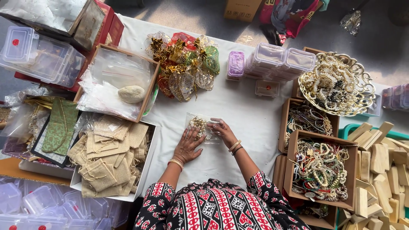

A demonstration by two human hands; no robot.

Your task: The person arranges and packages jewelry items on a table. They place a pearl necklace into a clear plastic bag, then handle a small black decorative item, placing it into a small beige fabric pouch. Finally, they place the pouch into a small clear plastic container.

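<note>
Overhead view of a bench (238,106) covered in white cloth, with a seated person at the near edge. Left hand (187,145): open, fingers spread, palm pressed flat on the near-left part of a small clear bag (203,127). Right hand (222,131): fingers curled, pinching the right edge of the same bag. The bag lies flat on the cloth at the centre of the bench, just beyond the person's wrists, and holds pale beads (198,123) (bunched toward its left end, beside the left fingertips). Both wrists carry bangles.

Left of the hands: a white box of burlap pouches (108,159), stacked loosely, and farther off a cardboard box of clear bags (117,81) with a pale stone (131,93) resting on top. A green cloth piece (59,127) lies at the far-left edge.

Far side, centre: a heap of organza pouches (185,66) in red, green and gold, then a small purple case (235,64) and two clear plastic cases (281,59) side by side.

Right of the hands: a gold filigree bowl (366,81) filled with pearl strands, and nearer, two cardboard boxes of mixed beaded bracelets (319,168) (one behind the other). Wooden blocks (381,170) are piled at the right edge. Clear lidded containers (40,53) stand at the far left, with more at the near-left corner.
</note>
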